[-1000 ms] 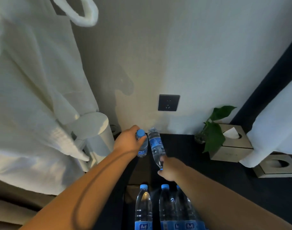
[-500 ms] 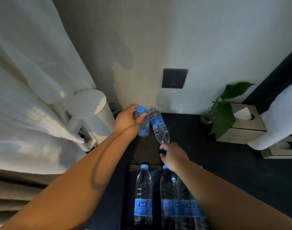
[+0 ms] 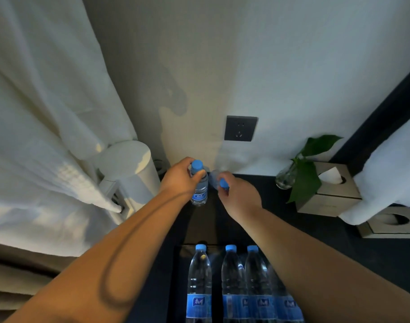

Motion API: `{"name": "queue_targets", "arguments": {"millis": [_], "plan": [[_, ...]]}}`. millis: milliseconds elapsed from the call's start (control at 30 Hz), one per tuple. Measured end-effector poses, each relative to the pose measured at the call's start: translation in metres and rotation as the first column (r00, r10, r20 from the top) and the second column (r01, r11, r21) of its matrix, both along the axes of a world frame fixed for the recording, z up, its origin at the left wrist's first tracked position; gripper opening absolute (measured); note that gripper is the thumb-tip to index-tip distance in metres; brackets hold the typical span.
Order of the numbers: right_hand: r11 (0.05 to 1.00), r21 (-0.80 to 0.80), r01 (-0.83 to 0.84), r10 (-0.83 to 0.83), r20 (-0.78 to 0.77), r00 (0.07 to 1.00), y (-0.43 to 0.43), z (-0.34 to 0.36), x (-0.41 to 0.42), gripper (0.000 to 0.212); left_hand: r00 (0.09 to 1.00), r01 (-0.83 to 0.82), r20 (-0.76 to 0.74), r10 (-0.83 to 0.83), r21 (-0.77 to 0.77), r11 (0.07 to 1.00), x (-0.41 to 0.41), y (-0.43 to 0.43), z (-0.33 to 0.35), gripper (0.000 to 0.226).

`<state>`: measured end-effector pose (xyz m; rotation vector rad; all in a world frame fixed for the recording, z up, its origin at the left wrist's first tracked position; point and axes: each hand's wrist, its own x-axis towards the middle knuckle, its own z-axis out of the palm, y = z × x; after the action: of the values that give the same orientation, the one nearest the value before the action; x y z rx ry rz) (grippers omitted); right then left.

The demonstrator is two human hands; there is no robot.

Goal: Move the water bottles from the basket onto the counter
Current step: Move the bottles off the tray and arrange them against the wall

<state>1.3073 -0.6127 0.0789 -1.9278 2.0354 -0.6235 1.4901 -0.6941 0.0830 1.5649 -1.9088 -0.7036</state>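
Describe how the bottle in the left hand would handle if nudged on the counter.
Tall and narrow, the bottle appears upright on the counter, so a nudge near the cap would probably tip it. It seems full of water, so likely heavy for its size. Its round body could roll if it falls.

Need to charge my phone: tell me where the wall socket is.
Head view, just right of centre: the dark wall socket is set in the wall above the counter, over the right hand and left of the green plant.
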Motion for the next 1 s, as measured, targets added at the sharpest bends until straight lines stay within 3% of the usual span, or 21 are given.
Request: {"name": "queue_targets", "arguments": {"millis": [67,300,467,567,1000], "plan": [[0.999,-0.046,-0.001,0.002,0.004,1.0,-0.014,0.015,-0.002,0.017,1.0,-0.006,0.006,0.006,0.01,1.0,-0.002,-0.002,0.002,0.018],[0.999,0.01,0.036,-0.037,0.064,0.997,-0.046,0.031,-0.007,0.034,1.0,0.017,0.009,-0.017,0.011,1.0,-0.002,0.002,0.005,0.015],[0.993,0.078,0.09,-0.108,0.273,0.956,-0.059,0.031,-0.013,0.027,1.0,0.01,0.006,-0.01,0.011,1.0,-0.004,0.005,0.005,0.014],[0.99,0.107,0.096,-0.126,0.321,0.939,-0.066,0.033,-0.014,0.027,1.0,0.017,0.025,-0.017,-0.012,1.0,-0.004,0.003,0.004,0.015],[0.995,0.072,0.071,-0.083,0.165,0.983,-0.06,0.031,-0.007,0.023,0.992,0.033,0.127,-0.023,-0.075,0.997,-0.011,-0.022,0.02,0.026]]}}
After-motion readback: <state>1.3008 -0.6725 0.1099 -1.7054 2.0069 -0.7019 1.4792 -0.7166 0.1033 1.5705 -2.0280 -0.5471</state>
